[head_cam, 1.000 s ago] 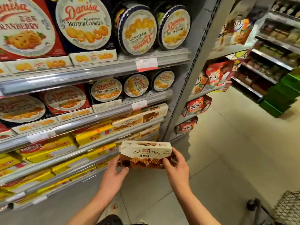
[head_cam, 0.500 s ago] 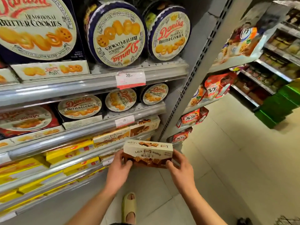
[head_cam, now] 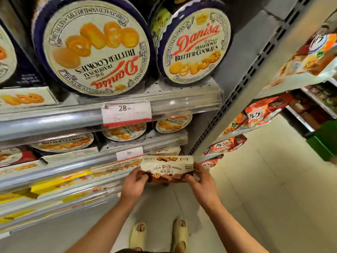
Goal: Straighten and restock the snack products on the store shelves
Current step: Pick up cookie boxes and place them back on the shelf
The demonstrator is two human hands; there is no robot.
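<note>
A cream and brown wafer box (head_cam: 166, 168) is held level in front of the third shelf down, at its right end. My left hand (head_cam: 134, 183) grips the box's left end and my right hand (head_cam: 201, 180) grips its right end. Just behind the box, more wafer boxes (head_cam: 113, 167) of the same kind lie in a row on that shelf. Round blue butter cookie tins (head_cam: 94, 48) stand on edge on the top shelf, and smaller tins (head_cam: 173, 123) on the shelf below.
Yellow boxes (head_cam: 60, 183) fill the lower left shelves. A grey slotted upright (head_cam: 228, 99) ends this bay; red cereal bags (head_cam: 262, 114) hang on the bay to the right. Price tags (head_cam: 126, 113) sit on the shelf rails. My sandalled feet (head_cam: 158, 232) stand on pale floor tiles.
I have stepped closer to the shelves, so the tins loom larger. Both hands have carried the wafer box up and in toward the wafer shelf's right end.
</note>
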